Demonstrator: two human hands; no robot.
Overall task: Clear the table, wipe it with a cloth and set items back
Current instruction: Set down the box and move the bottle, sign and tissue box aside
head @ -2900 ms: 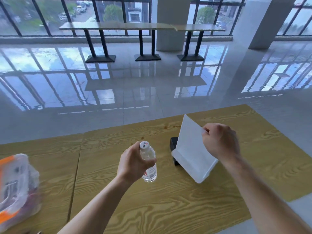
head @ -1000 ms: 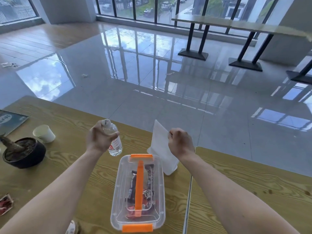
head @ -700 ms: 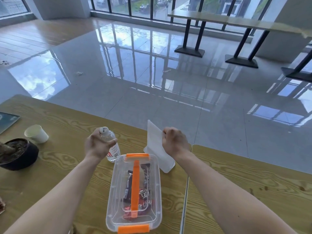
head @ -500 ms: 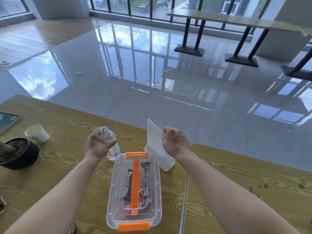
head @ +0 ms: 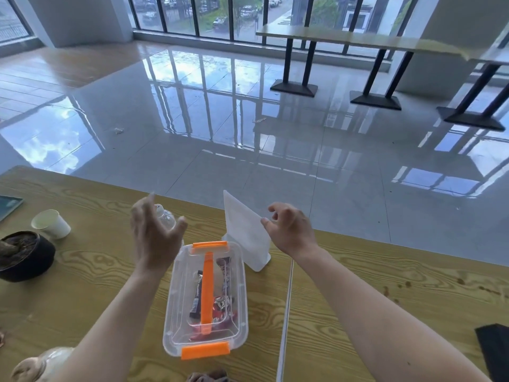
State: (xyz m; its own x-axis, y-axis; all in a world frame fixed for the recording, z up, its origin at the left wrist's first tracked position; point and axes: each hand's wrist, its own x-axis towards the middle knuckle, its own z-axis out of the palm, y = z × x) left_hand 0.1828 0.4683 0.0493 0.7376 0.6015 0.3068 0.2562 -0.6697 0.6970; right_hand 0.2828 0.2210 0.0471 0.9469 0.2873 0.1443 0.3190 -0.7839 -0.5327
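Both hands have released since the earlier frame: the left hand (head: pixel 154 238) now hovers spread behind-side of the water bottle (head: pixel 165 217), and the right hand (head: pixel 289 230) hangs loosely curled beside the white sign stand (head: pixel 245 232), gripping nothing. Bottle and stand rest on the worktop (head: pixel 385 285) at 11 and 1 o'clock of the clear storage box (head: pixel 206 299) with orange latches. Judged step: setting cleared items down. Withdraw each hand straight upward so neither item tips; the bottle, narrow and light, is likelier to topple. At 9 o'clock stand a paper cup (head: pixel 51 223) and dark potted plant (head: pixel 23 255). A seam (head: pixel 286 312) divides the worktop beside the box.
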